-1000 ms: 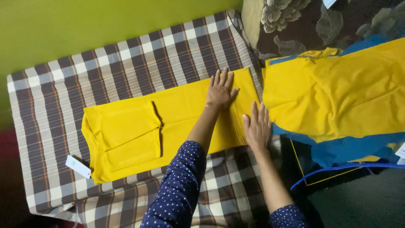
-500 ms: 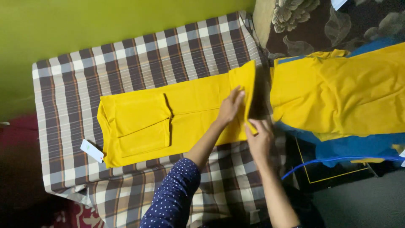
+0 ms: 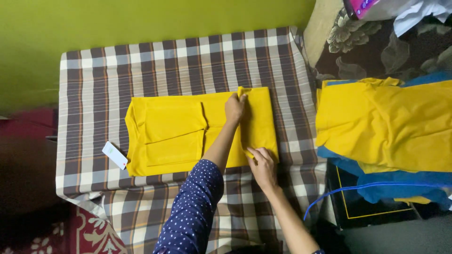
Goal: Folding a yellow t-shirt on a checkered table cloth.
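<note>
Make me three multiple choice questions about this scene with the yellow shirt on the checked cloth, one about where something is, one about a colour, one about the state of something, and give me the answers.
1. Where does the white tag lie?
A. by the left end of the yellow garment
B. on the floral cushion
C. under the blue cloth

2. What colour is the wall behind the checked cloth?
A. white
B. green
C. red

3. How is the right end of the garment?
A. hanging off the edge
B. rolled into a tube
C. folded over, gripped by both hands

Answers: 1 A, the tag sits on the checked cloth at the garment's lower left corner. 2 B, the wall shows green. 3 C, the left hand pinches the top of the fold, the right hand the bottom.
</note>
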